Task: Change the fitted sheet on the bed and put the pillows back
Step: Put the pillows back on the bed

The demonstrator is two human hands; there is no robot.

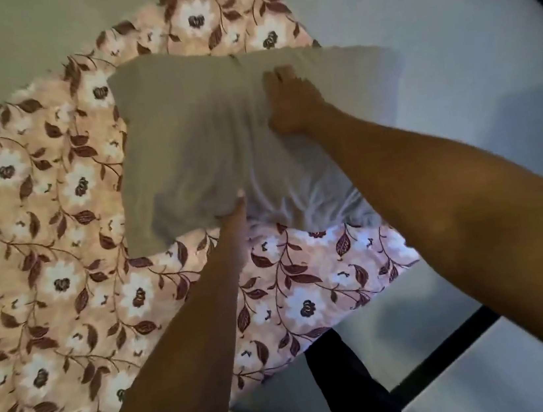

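Floral sheet (49,287) covers bed. Left grip (235,217) pinches pillow (192,140) at near edge, thumb on top. Right grip (291,103): fingers curled into pillow's upper face, cloth bunched around them. Pillow at bed's far right edge, overhanging it.

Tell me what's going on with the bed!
A person seems to be placing a white pillow on the bed, which is covered by a flowery sheet. The left hand pinches the pillow's near edge, thumb on top. The right hand lies on the pillow's upper part; the blur hides whether it grips. Neither hand has let go yet.
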